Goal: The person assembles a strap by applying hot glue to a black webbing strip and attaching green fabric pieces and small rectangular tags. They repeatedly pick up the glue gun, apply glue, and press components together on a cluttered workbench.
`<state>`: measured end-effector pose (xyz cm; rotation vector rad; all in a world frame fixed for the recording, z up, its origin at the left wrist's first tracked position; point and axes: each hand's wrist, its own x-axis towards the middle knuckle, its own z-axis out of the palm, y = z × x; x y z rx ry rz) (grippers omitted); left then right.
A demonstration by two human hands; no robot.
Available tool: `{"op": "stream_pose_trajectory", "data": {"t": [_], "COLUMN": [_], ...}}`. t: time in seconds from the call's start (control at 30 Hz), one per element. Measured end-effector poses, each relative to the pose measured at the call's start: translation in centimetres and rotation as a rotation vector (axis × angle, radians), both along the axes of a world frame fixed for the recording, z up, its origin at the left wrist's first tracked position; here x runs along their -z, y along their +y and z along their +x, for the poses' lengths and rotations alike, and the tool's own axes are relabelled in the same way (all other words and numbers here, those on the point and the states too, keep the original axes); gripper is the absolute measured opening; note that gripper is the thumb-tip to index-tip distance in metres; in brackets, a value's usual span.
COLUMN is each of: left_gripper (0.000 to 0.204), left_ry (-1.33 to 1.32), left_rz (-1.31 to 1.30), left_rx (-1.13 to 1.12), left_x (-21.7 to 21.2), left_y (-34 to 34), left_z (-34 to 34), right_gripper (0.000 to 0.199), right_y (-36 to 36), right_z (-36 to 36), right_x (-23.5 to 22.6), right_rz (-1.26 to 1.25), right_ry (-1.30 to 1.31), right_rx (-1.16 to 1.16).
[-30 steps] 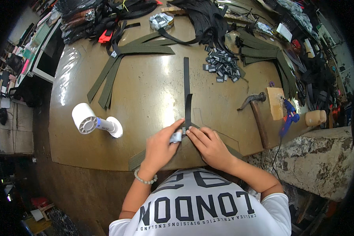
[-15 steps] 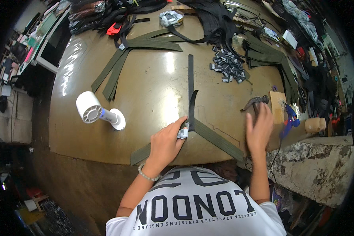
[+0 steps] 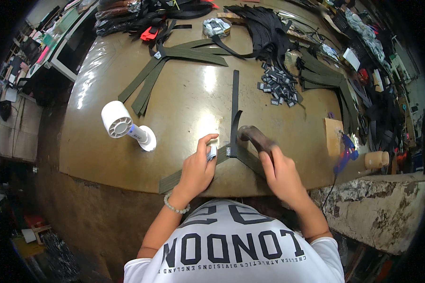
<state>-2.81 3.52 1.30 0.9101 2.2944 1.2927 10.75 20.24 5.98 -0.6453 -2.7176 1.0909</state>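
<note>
My right hand (image 3: 284, 174) is closed around the handle of a dark hammer (image 3: 257, 137). Its head hovers just right of a black strap (image 3: 235, 94), which lies upright in view. At its lower end this strap meets olive-green webbing (image 3: 171, 183) that spreads to both sides. A small black label (image 3: 228, 151) sits at that joint. Beside it, my left hand (image 3: 197, 170) pinches a few small pale labels (image 3: 212, 153), with the index finger raised and bent. My right hand partly covers the right-hand webbing.
A white fan (image 3: 115, 119) stands on the left. Farther off are a heap of black labels (image 3: 278, 85), green strap bundles (image 3: 193, 51) and black webbing (image 3: 259, 28). At right lie cardboard (image 3: 334, 137), a blue corded tool (image 3: 347, 153) and a tan roll (image 3: 377, 160).
My right hand has picked up the hammer from the right of the table and brought it left to the strap joint. My left hand has drawn slightly left, off the joint, uncovering the black label.
</note>
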Motion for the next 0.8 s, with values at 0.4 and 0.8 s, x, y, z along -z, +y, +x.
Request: {"op": "stream_pose_trajectory", "data": {"t": [0.4, 0.8], "left_gripper": [0.033, 0.011], "left_ry": [0.387, -0.080], "left_rz": [-0.054, 0.434], "left_rx": [0.150, 0.026], "left_x": [0.5, -3.9], "left_y": [0.4, 4.1], "left_z": [0.7, 3.0], "right_gripper": [0.036, 0.033], "right_y": [5.9, 2.9], "right_z": [5.5, -2.2], "right_x": [2.3, 3.0], "right_rz": [0.462, -0.794], "right_ry": [0.014, 0.347], "right_rx": [0.359, -0.080]}}
